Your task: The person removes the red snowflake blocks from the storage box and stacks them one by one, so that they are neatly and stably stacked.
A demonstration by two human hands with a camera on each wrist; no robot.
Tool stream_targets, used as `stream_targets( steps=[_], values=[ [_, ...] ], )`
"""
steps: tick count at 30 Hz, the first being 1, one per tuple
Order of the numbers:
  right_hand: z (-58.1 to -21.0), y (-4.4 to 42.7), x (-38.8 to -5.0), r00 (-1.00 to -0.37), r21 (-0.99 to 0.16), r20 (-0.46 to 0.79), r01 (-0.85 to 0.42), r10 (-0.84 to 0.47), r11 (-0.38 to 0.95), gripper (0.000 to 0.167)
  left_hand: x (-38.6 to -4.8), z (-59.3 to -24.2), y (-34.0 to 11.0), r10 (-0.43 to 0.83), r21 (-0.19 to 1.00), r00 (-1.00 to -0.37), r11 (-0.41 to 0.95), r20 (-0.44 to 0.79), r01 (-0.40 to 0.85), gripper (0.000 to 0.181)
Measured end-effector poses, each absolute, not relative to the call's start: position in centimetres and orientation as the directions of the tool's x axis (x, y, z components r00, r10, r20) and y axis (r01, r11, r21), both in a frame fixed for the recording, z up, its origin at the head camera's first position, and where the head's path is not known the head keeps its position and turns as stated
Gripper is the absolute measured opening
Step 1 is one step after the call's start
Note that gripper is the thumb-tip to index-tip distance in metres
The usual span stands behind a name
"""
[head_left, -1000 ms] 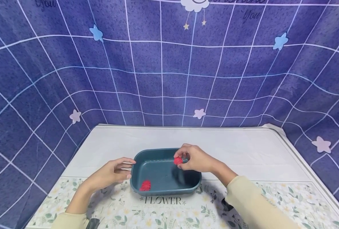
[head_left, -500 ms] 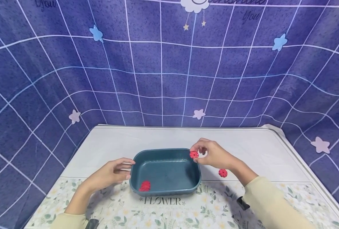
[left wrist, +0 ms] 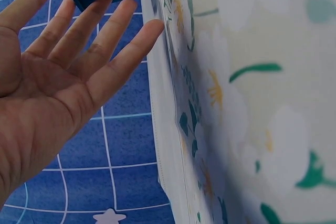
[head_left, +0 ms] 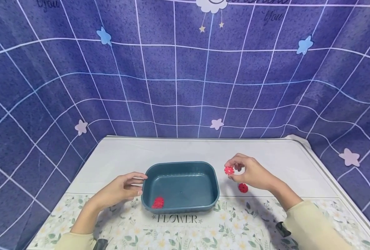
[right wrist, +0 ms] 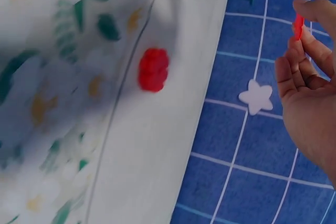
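A dark teal plastic basin (head_left: 185, 210) stands mid-table, with red notched discs (head_left: 158, 202) lying in its near left corner; how many overlap there I cannot tell. My left hand (head_left: 119, 189) touches the basin's left end with straight, spread fingers, which the left wrist view shows from the palm side. Between thumb and fingertips my right hand (head_left: 250, 172) pinches a red snowflake disc (head_left: 229, 170) above the table, to the right of the basin. Another red snowflake disc (head_left: 243, 188) lies on the table just below that hand.
The table has a white far part (head_left: 266, 149) and a floral near part (head_left: 185, 238) printed with "FLOWER". Behind it hangs a blue gridded curtain (head_left: 159, 90) with stars.
My right hand has moved right, from over the basin to beside it, still pinching a disc. The disc on the table, unseen at first, has come into view. My left hand has stayed put.
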State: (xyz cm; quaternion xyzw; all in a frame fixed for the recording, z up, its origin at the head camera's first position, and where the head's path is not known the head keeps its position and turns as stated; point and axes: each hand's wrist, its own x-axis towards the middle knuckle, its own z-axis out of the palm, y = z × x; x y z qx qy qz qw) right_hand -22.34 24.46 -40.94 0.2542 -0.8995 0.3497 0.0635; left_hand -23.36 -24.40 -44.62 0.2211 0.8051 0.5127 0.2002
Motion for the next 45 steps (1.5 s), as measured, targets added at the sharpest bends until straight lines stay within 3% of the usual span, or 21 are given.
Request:
stream_targets(
  steps=[6, 29, 45],
  values=[
    [-42.0, 26.4, -21.6, -0.873, -0.598, 0.295, -0.485, -0.388, 0.637, 0.028, -23.2, -44.6, -24.4, 0.555, 0.91, -0.826, 0.387, -0.102, 0.148, 0.056],
    [-47.8, 29.5, -20.8, -0.956, -0.714, 0.059, -0.243, -0.288, 0.657, 0.033, -23.1, -44.6, -24.6, 0.559, 0.915, -0.824, 0.376, -0.096, 0.149, 0.054],
    [-48.2, 29.6, -21.0, -0.959, -0.709, 0.076, -0.245, -0.274, 0.662, 0.035, -23.2, -44.6, -24.3, 0.562, 0.91, -0.821, 0.384, -0.095, 0.157, 0.056]
  ],
)
